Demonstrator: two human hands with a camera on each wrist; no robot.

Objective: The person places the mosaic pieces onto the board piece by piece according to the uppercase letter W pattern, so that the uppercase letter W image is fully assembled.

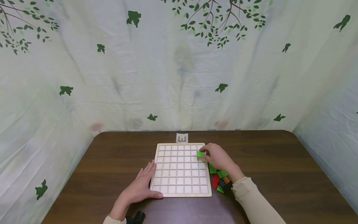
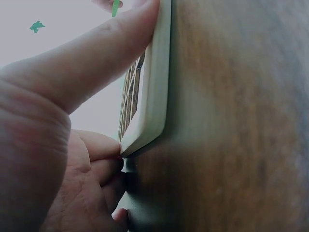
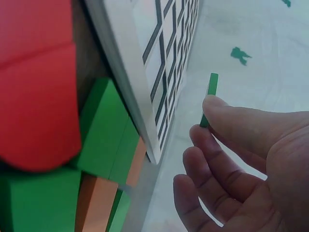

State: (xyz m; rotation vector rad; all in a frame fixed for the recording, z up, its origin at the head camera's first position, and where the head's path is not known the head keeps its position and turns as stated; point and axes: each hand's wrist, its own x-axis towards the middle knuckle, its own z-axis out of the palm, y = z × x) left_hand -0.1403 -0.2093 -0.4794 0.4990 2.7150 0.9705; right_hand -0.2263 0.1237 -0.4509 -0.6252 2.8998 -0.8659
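Observation:
A white grid board (image 1: 180, 170) with a pale wooden rim lies flat on the table. My left hand (image 1: 140, 184) rests against its near left corner, thumb at the front edge and fairly straight fingers along the left side. In the left wrist view, the thumb (image 2: 91, 53) touches the board's rim (image 2: 157, 92). Over the far right part of the board, my right hand (image 1: 218, 157) pinches a green square tile (image 1: 199, 154) between thumb and fingertips. The right wrist view shows this thin tile (image 3: 213, 85) edge-on, apart from the board.
Several loose pieces lie right of the board: green tiles (image 1: 212, 168), a red piece (image 1: 215, 180) and an orange piece (image 1: 226, 180). A small patterned card (image 1: 182, 138) lies at the board's far edge. A white curtain (image 1: 167, 71) with leaf and bird prints hangs behind the brown table (image 1: 117, 158).

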